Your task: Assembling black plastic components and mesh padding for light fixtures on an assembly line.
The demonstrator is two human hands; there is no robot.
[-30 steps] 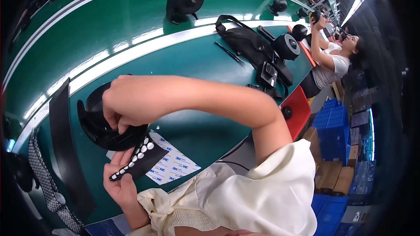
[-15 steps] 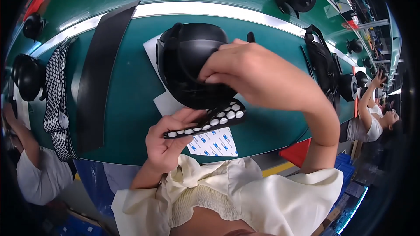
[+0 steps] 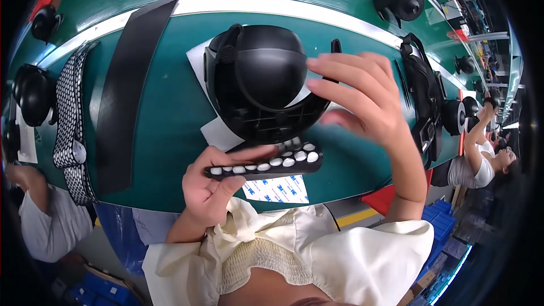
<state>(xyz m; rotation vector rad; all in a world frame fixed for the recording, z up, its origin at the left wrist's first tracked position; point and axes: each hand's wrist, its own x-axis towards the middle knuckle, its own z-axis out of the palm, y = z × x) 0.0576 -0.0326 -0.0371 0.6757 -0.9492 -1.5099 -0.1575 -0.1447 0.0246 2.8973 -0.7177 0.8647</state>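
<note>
On the green bench in front of me rests a rounded black housing (image 3: 272, 73), a smooth dome set in a ribbed, curved frame. Below it, my left hand (image 3: 207, 190) pinches a folded black strip with rows of white oval dots (image 3: 277, 162) between thumb and fingers. The strip's far end lies close under the housing's near edge. My right hand (image 3: 368, 99), slightly blurred, is beside the housing's right side with fingers spread and nothing visible in them. Its fingertips come close to the frame's upright right end; whether they touch it I cannot tell.
White paper (image 3: 218, 133) sticks out under the housing, and a printed white sheet (image 3: 277, 190) lies at the front edge. Leftward are a long black sheet (image 3: 133, 90) and another dotted strip (image 3: 71, 119). A black strapped item (image 3: 419, 90) stands right. Co-workers sit at both sides.
My right hand has come off the dome and moved right, its fingers opening. The left hand, still gripping the dotted strip, has shifted slightly left.
</note>
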